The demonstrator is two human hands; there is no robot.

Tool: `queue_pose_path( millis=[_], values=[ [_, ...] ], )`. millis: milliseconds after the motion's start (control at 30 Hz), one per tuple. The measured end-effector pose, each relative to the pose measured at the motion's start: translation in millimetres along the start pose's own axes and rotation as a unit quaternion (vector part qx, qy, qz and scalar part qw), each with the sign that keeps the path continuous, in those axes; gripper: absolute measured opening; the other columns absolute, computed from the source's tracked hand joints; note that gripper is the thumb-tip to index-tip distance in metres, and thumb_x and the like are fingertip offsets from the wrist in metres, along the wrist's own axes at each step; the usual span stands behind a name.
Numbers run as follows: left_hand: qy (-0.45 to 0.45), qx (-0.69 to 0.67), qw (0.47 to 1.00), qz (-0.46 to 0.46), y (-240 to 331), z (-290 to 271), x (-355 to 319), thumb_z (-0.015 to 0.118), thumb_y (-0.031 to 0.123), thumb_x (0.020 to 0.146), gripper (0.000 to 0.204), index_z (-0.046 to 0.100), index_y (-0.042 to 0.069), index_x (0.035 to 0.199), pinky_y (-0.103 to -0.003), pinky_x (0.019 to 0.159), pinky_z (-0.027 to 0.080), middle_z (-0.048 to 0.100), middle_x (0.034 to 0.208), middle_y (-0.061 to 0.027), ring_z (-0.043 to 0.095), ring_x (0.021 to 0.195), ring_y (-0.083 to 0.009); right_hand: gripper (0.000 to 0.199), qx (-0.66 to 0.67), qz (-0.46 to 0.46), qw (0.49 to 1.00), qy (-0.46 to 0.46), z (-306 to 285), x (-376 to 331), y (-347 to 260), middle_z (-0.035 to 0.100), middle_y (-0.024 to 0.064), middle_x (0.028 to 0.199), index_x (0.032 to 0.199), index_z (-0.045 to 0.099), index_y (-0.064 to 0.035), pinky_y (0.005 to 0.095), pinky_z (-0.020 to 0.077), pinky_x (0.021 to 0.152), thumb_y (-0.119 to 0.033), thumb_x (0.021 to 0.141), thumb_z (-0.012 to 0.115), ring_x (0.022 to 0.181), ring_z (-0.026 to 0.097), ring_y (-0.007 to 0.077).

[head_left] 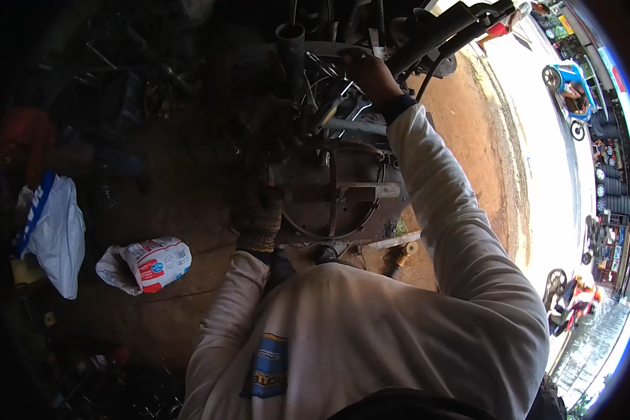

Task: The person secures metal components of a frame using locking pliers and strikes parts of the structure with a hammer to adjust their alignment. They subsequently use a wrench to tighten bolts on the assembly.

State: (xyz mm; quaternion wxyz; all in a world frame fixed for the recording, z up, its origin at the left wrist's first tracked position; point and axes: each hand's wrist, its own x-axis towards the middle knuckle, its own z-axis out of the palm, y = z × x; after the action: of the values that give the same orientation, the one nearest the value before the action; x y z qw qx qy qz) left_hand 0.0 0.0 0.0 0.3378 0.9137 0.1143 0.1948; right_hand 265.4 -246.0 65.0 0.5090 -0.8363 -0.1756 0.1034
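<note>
Hands sit at opposite ends of the work: the right hand (371, 73) reaches far forward and up, the left hand (259, 217) stays close in, low and to the left. Between them stands the rusty round metal frame with its ring and cross bars (336, 199), set on the reddish dirt floor (469, 140) just ahead of the person's chest.

The right hand is closed around something among the thin bright metal rods (332, 73) at the far top of the assembly, just beside the dark upright steel tube (290, 42); the fingers curl under, and I cannot tell exactly which rod they pinch. The left hand wears a worn knitted work glove and presses against the frame's left rim, fingers folded onto the edge, more bracing than gripping as far as I can judge.

So the frame lies nearer the left hand, while the rods lie away from the body, within reach of the stretched right arm only. The assembly's long axis runs straight away from the person, from ring to tube.

Off to the left on the ground lie a crumpled white printed sack (147, 264) and a white plastic bag (57, 234), well apart from both hands.
</note>
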Motion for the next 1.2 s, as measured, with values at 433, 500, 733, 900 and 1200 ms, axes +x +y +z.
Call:
queue_pose_path(
  millis=[433,500,733,900,1200],
  values=[
    [-0.027,-0.081,0.996,0.0,-5.3,-1.4,-3.1,0.062,0.031,0.091,0.027,0.059,0.008,0.105,-0.031,0.071,0.05,0.064,0.094,-0.0045,0.063,0.08,-0.0178,0.018,-0.317,-0.063,0.869,0.373,-11.1,-43.5,24.7,0.067,0.0101,0.105,0.104,0.069,-0.0191,0.0387,0.05,0.087,-0.022,0.089,0.059,0.099,0.063,0.0317],
    [-0.015,-0.104,0.994,0.004,-4.0,-0.7,-4.2,0.064,0.032,0.09,0.031,0.058,0.006,0.107,-0.029,0.073,0.05,0.063,0.097,-0.0052,0.061,0.082,-0.0156,0.02,-0.106,-0.12,0.894,0.418,-19.8,-53.2,11.0,0.068,0.0098,0.105,0.104,0.068,-0.0131,0.0368,0.0504,0.086,-0.025,0.089,0.062,0.1,0.063,0.0296],
    [-0.261,-0.448,0.854,-0.028,86.7,-64.4,-18.9,0.057,0.04,0.094,0.049,0.052,0.0,0.122,-0.033,0.088,0.048,0.06,0.113,-0.0133,0.058,0.1,-0.0211,0.028,0.628,-0.23,0.72,0.185,15.7,-204.4,-106.9,0.058,0.0173,0.125,0.121,0.049,-0.0063,0.0435,0.0456,0.099,-0.026,0.101,0.045,0.119,0.055,0.0299],
    [-0.471,-0.71,0.423,-0.309,121.1,-48.4,-41.6,0.046,0.045,0.097,0.055,0.044,0.003,0.133,-0.037,0.095,0.047,0.057,0.123,-0.0148,0.057,0.111,-0.0242,0.028,0.541,-0.217,0.784,0.214,90.6,-307.7,-131.2,0.044,0.0214,0.14,0.125,0.046,-0.0101,0.0447,0.0385,0.105,-0.026,0.104,0.035,0.126,0.048,0.0321],
    [-0.568,-0.657,0.342,-0.36,140.2,-35.9,-91.7,0.045,0.033,0.1,0.04,0.044,0.007,0.131,-0.038,0.1,0.045,0.055,0.119,-0.0133,0.056,0.112,-0.0216,0.073,0.225,0.077,0.969,0.072,106.9,-455.2,-110.7,0.031,0.0196,0.15,0.145,0.028,-0.0038,0.0425,0.0291,0.11,-0.03,0.088,0.066,0.137,0.036,0.0306]
  ],
)
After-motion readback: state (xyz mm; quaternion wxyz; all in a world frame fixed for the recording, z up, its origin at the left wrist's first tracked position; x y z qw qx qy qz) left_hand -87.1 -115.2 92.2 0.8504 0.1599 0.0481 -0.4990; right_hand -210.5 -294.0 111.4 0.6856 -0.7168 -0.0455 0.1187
